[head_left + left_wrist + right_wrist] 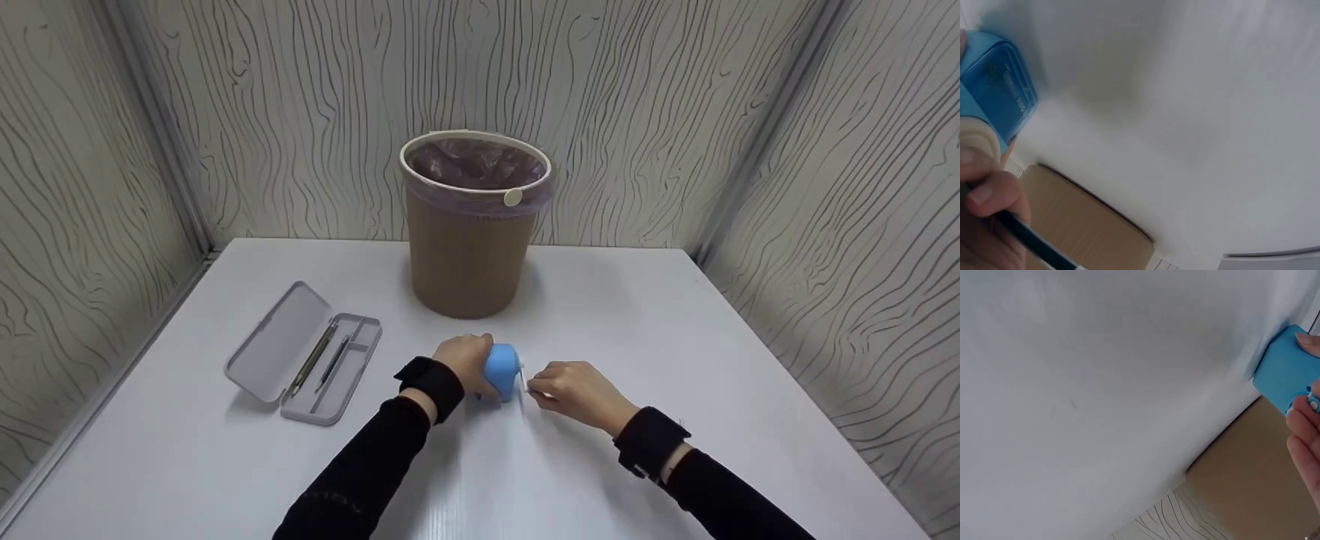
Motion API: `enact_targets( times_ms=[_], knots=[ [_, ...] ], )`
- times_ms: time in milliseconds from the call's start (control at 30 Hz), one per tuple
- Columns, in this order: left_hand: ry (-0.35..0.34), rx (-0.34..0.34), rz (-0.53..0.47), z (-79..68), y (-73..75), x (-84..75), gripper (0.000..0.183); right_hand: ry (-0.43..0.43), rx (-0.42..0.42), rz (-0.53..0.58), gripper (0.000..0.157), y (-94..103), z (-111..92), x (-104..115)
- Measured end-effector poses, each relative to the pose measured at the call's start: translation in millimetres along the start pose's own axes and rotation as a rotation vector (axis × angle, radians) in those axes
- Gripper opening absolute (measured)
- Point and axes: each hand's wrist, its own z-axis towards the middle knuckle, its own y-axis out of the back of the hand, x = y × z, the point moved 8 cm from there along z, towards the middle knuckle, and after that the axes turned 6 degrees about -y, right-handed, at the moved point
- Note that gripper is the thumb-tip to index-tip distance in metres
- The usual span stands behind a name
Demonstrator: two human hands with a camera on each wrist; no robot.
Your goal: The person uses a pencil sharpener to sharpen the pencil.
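Observation:
A blue pencil sharpener (501, 373) sits near the middle of the table in the head view. My left hand (463, 364) grips its body from the left. In the left wrist view a see-through blue bin (1005, 87) and a cream round collar (979, 135) show on it. A dark pencil (1036, 242) passes between the left fingers, its far end at the collar hidden. From the right, my right hand (579, 393) pinches the thin white crank handle (524, 378) of the sharpener. Part of the crank shows blue and white among the right fingers.
An open grey pencil case (341, 409) lies to the left, holding two slim pencils or pens (313, 360). Behind the sharpener stands a brown bin (469, 262) with a purplish liner (480, 161). Wood-patterned walls (322, 112) bound the white table (637, 315).

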Motion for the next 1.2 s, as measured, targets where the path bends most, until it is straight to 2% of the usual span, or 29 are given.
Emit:
enact_targets(
  times_ms=[167, 300, 533, 867, 1067, 1200],
  knots=[
    [0.019, 0.019, -0.007, -0.6, 0.0, 0.9, 0.077, 0.035, -0.048, -0.036, 0.022, 8.2, 4.4, -1.9],
    [0.037, 0.044, -0.008, -0.8, 0.2, 0.1, 0.078, 0.033, -0.035, -0.042, 0.02, 10.4, 6.1, -3.3],
    [0.031, 0.054, 0.005, 0.2, 0.4, -0.1, 0.078, 0.013, -0.009, -0.047, 0.015, 13.5, 11.0, -5.3],
    [0.001, 0.049, 0.034, 1.5, 0.6, -2.2, 0.076, 0.029, -0.07, -0.072, 0.015, 20.1, 15.0, -9.6],
    [-0.035, 0.032, 0.089, 3.2, 0.2, -5.0, 0.076, -0.008, -0.084, -0.058, 0.016, 26.9, 23.1, -19.9],
    [-0.031, 0.032, 0.09, 2.8, 0.2, -4.4, 0.076, -0.051, -0.063, -0.044, 0.011, 25.3, 29.8, -28.3]
  ],
)
